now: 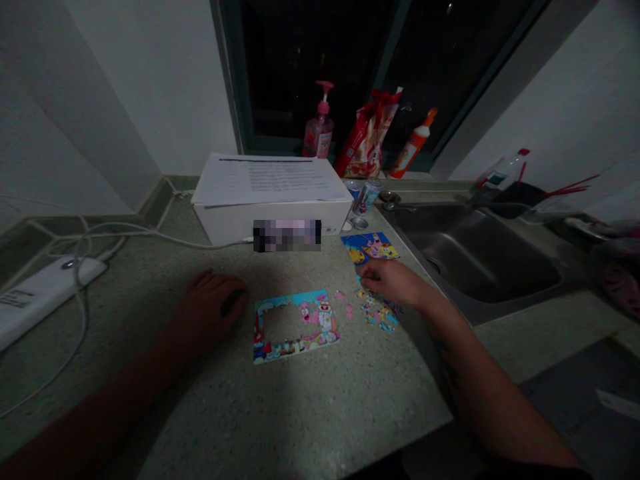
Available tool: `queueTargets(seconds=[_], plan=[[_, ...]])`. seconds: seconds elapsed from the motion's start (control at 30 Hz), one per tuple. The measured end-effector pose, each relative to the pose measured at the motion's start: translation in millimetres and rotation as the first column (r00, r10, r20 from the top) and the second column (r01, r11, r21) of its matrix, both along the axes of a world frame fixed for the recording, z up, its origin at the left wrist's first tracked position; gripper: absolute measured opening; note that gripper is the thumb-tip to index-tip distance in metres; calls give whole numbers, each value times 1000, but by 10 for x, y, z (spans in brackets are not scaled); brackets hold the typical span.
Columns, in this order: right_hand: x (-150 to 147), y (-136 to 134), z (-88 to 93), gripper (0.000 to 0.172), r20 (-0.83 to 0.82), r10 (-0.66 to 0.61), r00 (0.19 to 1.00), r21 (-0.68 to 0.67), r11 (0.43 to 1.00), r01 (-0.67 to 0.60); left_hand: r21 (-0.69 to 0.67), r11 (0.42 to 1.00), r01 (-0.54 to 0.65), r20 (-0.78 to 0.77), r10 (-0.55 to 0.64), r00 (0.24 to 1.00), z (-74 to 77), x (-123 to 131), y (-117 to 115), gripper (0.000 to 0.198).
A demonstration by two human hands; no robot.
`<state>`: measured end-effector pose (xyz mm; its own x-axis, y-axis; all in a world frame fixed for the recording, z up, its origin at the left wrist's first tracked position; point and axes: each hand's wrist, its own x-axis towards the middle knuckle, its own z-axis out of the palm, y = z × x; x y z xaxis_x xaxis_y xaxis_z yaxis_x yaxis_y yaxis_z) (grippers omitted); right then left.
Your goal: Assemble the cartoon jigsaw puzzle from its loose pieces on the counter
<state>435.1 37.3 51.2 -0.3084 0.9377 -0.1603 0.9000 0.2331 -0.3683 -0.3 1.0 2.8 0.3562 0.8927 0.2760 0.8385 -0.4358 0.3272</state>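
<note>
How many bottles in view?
3: a pink pump bottle and an orange-capped squeeze bottle on the windowsill, plus a clear red-capped bottle beyond the sink. More may be hidden in the clutter at right.

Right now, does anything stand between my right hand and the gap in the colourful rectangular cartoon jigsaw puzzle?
Only small loose pink puzzle pieces lie between the right hand and the gap in the cartoon jigsaw puzzle; nothing taller stands there.

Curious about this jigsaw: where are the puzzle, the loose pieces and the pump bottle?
puzzle [323, 319], head view, printed border
loose pieces [377, 312], head view, middle of heap
pump bottle [319, 139], head view, pink body
</note>
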Motion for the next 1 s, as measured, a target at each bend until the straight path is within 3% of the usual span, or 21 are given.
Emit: queueTargets(seconds=[0.43,1.0], plan=[[41,15,0,22,-12,10,1000,-5,1000,-10,3,1000,8,2,-8,1000,29,18,-14,25],[-6,12,-23,12,-6,43,999,-17,999,-43,17,1000,6,-8,-6,1000,0,8,-4,26]])
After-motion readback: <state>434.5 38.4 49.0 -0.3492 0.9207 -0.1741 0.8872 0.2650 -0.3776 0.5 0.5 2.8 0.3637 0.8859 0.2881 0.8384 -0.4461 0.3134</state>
